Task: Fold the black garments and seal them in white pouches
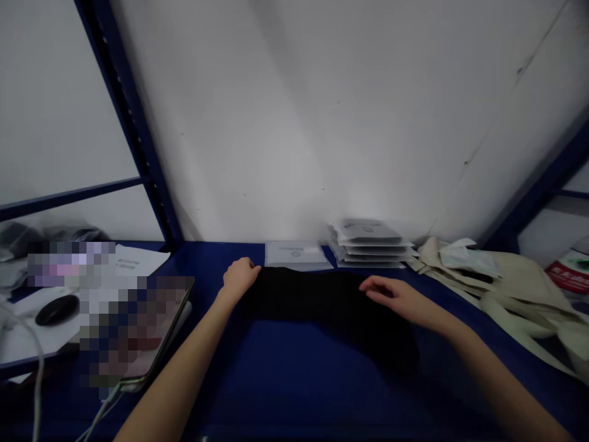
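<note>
A black piece of fabric (304, 294) lies across the blue table, with one part bending down toward the lower right. Its exact kind is hard to make out in the dim light. My left hand (240, 277) is closed on the fabric's upper left corner. Over the fabric's right side is my right hand (396, 298), its fingers loosely bent and apart, with nothing visible between them. Just behind the fabric lies a flat plastic packet (297, 255) with a printed logo. A stack of similar packets (370, 242) stands to its right, near the wall.
Beige cloth or strapping (515, 276) is piled along the right side of the blue table (285, 374). On the left are a phone or tablet (159, 331) with a white cable (103, 408), papers (142, 261) and a black computer mouse (57, 310). A white wall (294, 135) rises behind.
</note>
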`<action>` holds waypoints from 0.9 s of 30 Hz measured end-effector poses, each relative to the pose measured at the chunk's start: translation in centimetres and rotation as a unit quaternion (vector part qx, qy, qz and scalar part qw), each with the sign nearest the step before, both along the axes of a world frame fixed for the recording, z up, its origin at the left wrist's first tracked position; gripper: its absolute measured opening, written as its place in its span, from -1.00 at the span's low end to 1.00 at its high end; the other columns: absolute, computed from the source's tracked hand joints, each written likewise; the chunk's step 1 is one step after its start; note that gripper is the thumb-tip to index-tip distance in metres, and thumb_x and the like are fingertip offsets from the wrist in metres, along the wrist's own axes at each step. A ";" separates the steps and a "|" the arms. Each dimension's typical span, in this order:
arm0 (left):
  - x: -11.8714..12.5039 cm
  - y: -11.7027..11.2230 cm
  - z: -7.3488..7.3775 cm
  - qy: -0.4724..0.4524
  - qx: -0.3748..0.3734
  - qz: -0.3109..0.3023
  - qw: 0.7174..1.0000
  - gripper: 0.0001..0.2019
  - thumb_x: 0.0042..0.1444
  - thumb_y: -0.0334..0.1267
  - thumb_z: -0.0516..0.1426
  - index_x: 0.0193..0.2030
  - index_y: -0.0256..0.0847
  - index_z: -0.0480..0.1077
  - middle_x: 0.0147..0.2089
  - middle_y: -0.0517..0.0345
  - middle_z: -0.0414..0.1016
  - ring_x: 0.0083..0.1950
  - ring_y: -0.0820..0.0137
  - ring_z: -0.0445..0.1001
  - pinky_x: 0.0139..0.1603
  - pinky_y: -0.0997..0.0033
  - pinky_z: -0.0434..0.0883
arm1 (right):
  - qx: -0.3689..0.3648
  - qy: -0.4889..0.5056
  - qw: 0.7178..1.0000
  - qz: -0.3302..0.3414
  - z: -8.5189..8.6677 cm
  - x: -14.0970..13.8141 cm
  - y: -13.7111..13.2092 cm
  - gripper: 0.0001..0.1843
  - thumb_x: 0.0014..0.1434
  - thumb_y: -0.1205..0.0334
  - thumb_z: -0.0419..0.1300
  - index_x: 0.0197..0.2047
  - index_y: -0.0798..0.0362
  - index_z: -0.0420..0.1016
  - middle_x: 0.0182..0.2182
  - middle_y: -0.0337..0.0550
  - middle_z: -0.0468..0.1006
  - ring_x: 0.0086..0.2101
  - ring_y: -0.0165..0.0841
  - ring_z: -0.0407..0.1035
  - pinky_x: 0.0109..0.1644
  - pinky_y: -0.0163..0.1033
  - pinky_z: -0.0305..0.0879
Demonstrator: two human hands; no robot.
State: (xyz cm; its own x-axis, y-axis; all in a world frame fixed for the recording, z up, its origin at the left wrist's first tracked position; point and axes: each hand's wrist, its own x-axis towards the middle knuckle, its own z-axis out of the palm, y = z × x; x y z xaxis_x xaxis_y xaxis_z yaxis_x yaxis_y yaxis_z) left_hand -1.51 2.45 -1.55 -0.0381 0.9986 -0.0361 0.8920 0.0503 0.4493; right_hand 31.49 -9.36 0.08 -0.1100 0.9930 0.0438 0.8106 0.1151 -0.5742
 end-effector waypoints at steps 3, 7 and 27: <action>-0.5 0.4 -1.1 -0.005 -0.009 -0.003 1.000 -0.75 0.07 -0.15 0.06 -0.17 -0.18 0.45 -0.09 -0.03 0.53 -0.05 0.14 0.48 -0.17 0.32 0.35 | 0.013 -0.005 0.999 0.029 -1.5 2.0 -2.5 -0.76 0.05 0.15 0.06 -0.25 -0.03 0.48 -0.19 -0.10 0.53 -0.13 -0.17 0.38 0.03 -0.07 0.24; -0.9 1.0 -1.7 -0.013 -0.011 -0.011 1.000 -0.77 0.06 -0.15 0.07 -0.21 -0.17 0.45 -0.12 0.00 0.53 -0.07 0.19 0.49 -0.19 0.35 0.35 | 0.021 0.002 0.999 0.049 -2.9 3.9 -5.3 -0.75 0.05 0.14 0.08 -0.21 -0.08 0.49 0.05 -0.07 0.43 0.07 -0.08 0.27 0.16 0.03 0.14; 0.2 0.6 -2.2 -0.035 0.002 -0.058 0.998 -0.85 0.04 -0.20 0.12 -0.32 -0.21 0.44 -0.26 0.06 0.53 -0.21 0.30 0.49 -0.36 0.45 0.26 | 0.029 0.050 0.989 -0.134 -4.6 6.3 -6.1 -0.55 -0.02 -0.24 0.12 -0.34 -0.04 0.52 -0.25 -0.11 0.57 -0.18 -0.15 0.43 -0.03 -0.10 0.32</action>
